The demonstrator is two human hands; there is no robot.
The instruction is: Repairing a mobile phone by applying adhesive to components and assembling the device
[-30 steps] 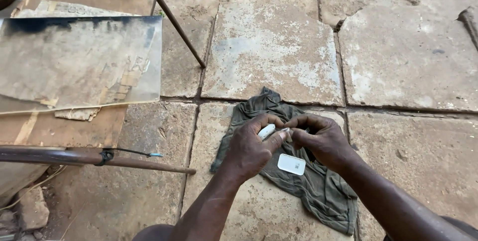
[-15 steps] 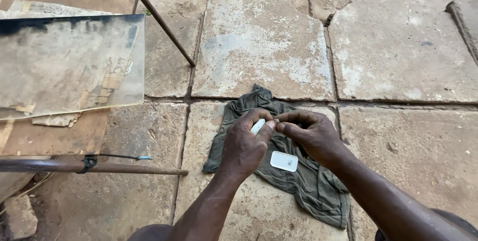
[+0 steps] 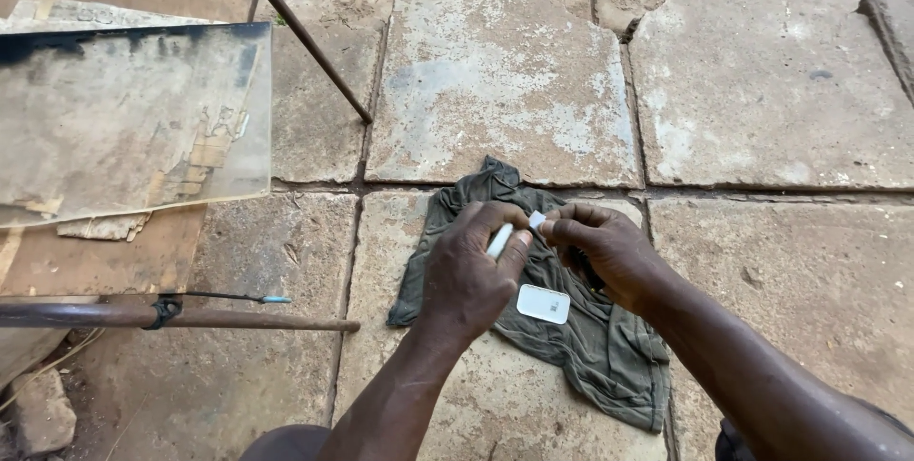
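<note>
A small white stick-like piece (image 3: pixel 502 240) sits pinched between both hands, just above a dark green cloth (image 3: pixel 571 347) spread on the stone paving. The left hand (image 3: pixel 468 275) has its thumb and fingers closed on the lower part of the piece; the right hand (image 3: pixel 602 250) has its fingertips pressed together on the upper end, where a small pale tip shows. It looks like the two ends are being pulled apart or fitted together, though which one I cannot tell. A flat white rounded-rectangle case (image 3: pixel 543 304) lies on the cloth just below the hands, apart from them. The next move seems to call for a steady, fine grip. To the left stand a worn board (image 3: pixel 124 118) and a rusty metal bar (image 3: pixel 181 318).
</note>
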